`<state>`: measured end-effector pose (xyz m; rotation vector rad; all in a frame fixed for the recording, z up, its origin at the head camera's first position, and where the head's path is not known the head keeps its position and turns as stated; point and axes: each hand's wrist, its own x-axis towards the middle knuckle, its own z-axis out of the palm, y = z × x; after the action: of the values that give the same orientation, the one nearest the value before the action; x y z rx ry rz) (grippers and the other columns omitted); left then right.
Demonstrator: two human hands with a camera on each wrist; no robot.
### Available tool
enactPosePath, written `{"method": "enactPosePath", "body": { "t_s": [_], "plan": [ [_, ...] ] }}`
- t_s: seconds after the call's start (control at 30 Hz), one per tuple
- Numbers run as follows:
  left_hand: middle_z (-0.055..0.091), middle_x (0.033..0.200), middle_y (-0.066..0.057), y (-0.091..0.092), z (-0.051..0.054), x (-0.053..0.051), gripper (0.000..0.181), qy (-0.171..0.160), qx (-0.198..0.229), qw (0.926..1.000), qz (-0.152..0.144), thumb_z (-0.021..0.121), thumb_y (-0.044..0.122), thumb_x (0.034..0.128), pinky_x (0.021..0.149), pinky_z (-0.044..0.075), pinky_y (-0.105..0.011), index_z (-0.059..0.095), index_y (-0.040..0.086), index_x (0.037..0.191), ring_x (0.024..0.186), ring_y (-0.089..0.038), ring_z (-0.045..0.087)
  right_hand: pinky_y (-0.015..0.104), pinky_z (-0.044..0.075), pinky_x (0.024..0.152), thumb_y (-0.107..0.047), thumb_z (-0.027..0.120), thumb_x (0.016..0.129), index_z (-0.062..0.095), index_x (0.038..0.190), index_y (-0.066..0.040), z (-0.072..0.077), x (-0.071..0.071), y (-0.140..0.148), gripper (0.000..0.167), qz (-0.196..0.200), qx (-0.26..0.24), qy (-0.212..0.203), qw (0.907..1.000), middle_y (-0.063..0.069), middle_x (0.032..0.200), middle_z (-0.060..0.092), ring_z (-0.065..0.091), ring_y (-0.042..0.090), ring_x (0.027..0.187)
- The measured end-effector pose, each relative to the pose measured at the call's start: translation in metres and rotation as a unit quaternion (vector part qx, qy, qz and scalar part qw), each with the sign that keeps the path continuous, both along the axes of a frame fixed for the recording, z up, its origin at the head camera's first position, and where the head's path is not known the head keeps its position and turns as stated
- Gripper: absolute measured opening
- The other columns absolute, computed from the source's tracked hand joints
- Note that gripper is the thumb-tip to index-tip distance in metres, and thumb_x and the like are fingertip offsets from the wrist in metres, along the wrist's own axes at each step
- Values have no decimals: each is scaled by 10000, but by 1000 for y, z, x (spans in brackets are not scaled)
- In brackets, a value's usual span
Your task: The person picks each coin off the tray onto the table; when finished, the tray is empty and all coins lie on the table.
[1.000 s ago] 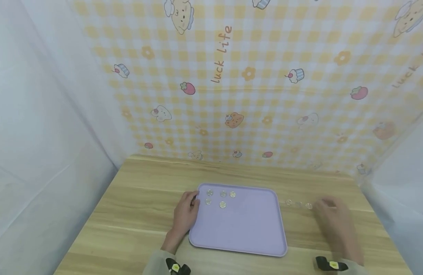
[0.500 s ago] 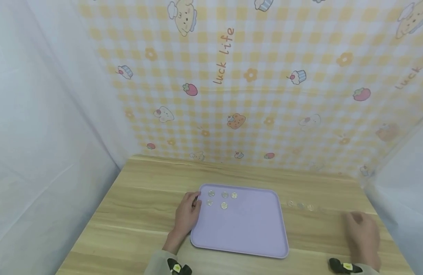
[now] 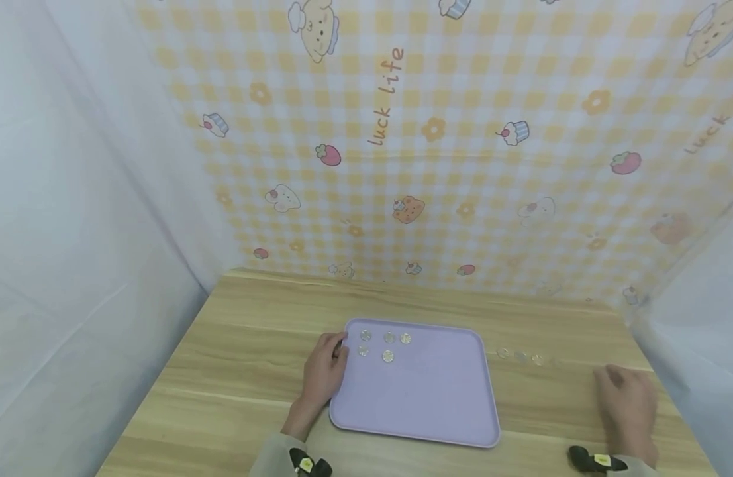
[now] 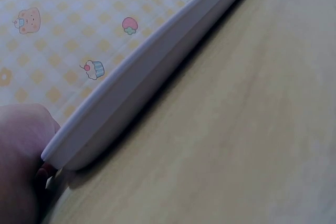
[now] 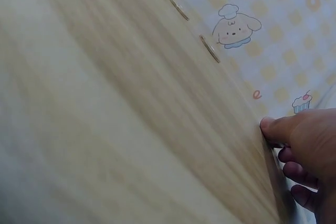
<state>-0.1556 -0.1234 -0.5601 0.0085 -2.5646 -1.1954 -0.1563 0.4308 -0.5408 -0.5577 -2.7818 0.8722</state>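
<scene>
A lilac tray (image 3: 428, 397) lies on the table. My left hand (image 3: 323, 371) grips its left edge, thumb at the rim; in the left wrist view that hand (image 4: 23, 145) is at the tray wall (image 4: 136, 87), its fingers mostly hidden. Several shiny coins (image 3: 388, 356) lie near the tray's back left corner. To the right of the tray, three more coins (image 3: 537, 360) form a row on the wood. Farther right, my right hand (image 3: 628, 404) rests low over the table with loosely curled fingers. Nothing shows held in that hand (image 5: 315, 145) in the right wrist view.
The wooden table (image 3: 235, 371) extends on both sides of the tray. A yellow checked cloth (image 3: 449, 172) with cartoon prints hangs behind it. White sheets (image 3: 92, 265) stand along the left and right sides.
My right hand has moved right, away from the coin row, and has come to rest near the table's right side. The left hand, the tray and the coins stay in place.
</scene>
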Motion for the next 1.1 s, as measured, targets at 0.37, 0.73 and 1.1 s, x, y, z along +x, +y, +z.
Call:
{"method": "enactPosePath", "body": {
  "t_s": [0.37, 0.73, 1.1],
  "plan": [
    [650, 1169, -48, 0, -4, 0, 314, -142, 35, 9999, 38, 638, 162, 960, 787, 549, -311, 664, 91, 1265, 937, -131, 639, 638, 281, 1006, -280, 484, 1016, 533, 1298, 114, 1, -1, -3, 487, 34, 243, 9, 9997, 381, 1303, 459, 373, 551, 1214],
    [655, 1156, -55, 0, -2, -1, 307, -9, -24, 10000, 45, 649, 146, 950, 754, 544, -305, 673, 79, 1248, 915, -140, 644, 658, 278, 1013, -310, 446, 1036, 530, 1308, 97, 2, -5, -3, 497, 61, 324, -241, 9992, 372, 1338, 452, 369, 540, 1229],
    [649, 1171, -36, -1, -2, -1, 314, -204, -25, 9998, 65, 635, 173, 965, 780, 538, -300, 664, 101, 1269, 925, -118, 630, 691, 304, 1036, -366, 395, 1034, 335, 1462, 116, 8, 1, 3, 647, 48, -538, -501, 9973, 388, 1456, 359, 349, 566, 1308]
  ]
}}
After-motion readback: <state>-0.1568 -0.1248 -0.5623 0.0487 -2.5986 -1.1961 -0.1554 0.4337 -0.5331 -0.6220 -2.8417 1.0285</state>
